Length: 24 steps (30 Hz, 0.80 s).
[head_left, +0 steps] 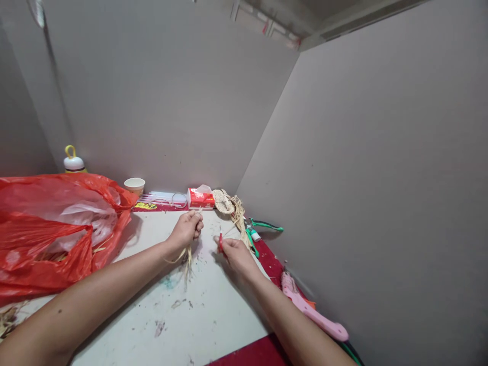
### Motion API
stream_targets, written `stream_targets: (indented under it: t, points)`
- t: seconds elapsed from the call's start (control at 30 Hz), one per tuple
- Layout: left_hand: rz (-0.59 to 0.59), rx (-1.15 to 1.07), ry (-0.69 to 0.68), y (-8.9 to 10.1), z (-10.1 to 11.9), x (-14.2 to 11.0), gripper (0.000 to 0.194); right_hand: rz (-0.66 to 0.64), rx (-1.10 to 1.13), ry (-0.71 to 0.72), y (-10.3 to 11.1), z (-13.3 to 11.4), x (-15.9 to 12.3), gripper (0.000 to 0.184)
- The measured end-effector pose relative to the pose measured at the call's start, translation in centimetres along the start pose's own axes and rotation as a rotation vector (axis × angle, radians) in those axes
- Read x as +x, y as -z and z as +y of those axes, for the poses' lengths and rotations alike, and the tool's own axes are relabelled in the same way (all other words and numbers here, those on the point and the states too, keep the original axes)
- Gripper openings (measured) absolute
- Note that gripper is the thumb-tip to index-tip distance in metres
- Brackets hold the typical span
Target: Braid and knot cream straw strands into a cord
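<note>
L hand [188, 226]: closed, fingers curled in, gripping straw [186, 259] over upper-mid board [160, 310]; loose ends hanging below palm nr wrist, pale tip poking up past fingertips. R hand [234, 250]: mostly closed, pinching red tool [220, 242] btwn thumb & fingers, metal tip up; just R of L hand, not touching it. Can't make out exact tool type.

Board: pale, w/ dark & bluish stains, on red cloth [247, 353]. To L: red bag [82, 254], gaping, w/ white plastic & some dry stalks inside; more scraps [10, 320] at lower L.

Along back, L to R: bottle [74, 162] w/ yellow loop, behind bag; cup [134, 189]; clear rods [163, 198], lying flat; tissue pack [200, 200], red & white; woven disc [223, 202], just beside pack; straw bundle [239, 216], trailing fwd.

R edge: pliers [267, 224], green handles; nearer, pink tool [320, 320], partly behind R forearm. Grey wall [171, 101] at back.
</note>
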<state>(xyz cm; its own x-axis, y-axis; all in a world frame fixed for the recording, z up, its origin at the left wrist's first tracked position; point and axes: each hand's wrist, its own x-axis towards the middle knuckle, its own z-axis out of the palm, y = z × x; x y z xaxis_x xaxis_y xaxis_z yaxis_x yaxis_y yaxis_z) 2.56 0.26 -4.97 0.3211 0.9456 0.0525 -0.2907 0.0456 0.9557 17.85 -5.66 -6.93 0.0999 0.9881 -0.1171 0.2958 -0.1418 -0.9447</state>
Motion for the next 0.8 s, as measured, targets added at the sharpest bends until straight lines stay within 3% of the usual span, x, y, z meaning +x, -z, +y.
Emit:
stream_targets:
  t: [0.13, 0.23, 0.43, 0.6, 0.67, 0.8]
  points:
    - [-0.132, -0.128, 0.114, 0.4, 1.8, -0.1, 0.014, 0.177, -0.752, 0.137, 1.8, 0.9, 0.6, 0.024]
    - [-0.201, -0.159, 0.13, 0.6, 2.6, -0.2, 0.015, 0.162, -0.971, 0.15, 2.5, 1.0, 1.0, 0.018]
    - [-0.247, -0.148, 0.133, 0.7, 3.4, -0.5, 0.015, -0.268, -0.82, 0.003, 4.0, -0.3, 2.0, 0.009]
    - [-0.265, -0.135, 0.133, 0.6, 4.2, -0.7, 0.018, 0.031, -1.072, 0.186, 5.2, -0.2, 2.9, 0.007]
    - [-0.268, -0.142, 0.118, 0.7, 4.4, -0.8, 0.019, -0.075, -0.959, 0.149, 5.2, 0.0, 3.0, 0.01]
    - [-0.259, -0.145, 0.102, 0.9, 4.6, -0.7, 0.018, -0.38, -0.683, -0.17, 5.4, -1.0, 2.9, 0.012]
